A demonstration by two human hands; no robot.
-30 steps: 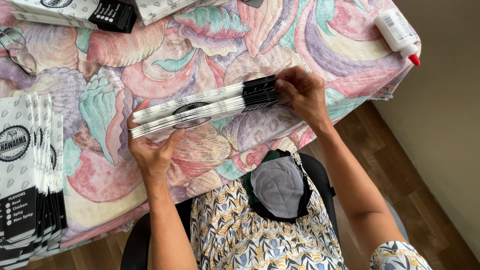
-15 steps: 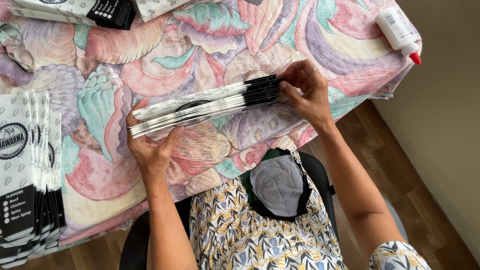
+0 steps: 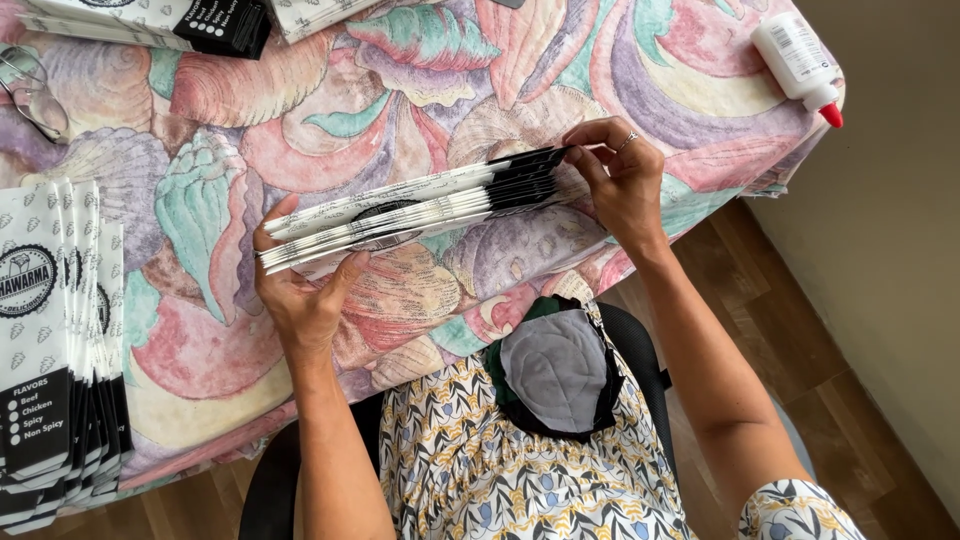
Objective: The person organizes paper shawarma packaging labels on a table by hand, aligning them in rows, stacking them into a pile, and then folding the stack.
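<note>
I hold a stack of flat white paper bags with black ends (image 3: 420,205) on edge over the table, between both hands. My left hand (image 3: 300,295) grips the stack's white end from below, thumb up along its side. My right hand (image 3: 620,180), with a ring on one finger, pinches the black end at the top right. The stack lies slightly fanned and tilted, lower at the left.
The table wears a pastel shell-patterned cloth (image 3: 300,120). Another fanned pile of printed bags (image 3: 55,330) lies at the left edge, more bags (image 3: 170,20) at the top left. A white glue bottle with a red tip (image 3: 800,60) lies top right. Scissors (image 3: 30,90) rest far left.
The stack has shifted slightly up and left in my hands; my left hand has slid further under its white end, and my right fingers have re-pinched the black end.
</note>
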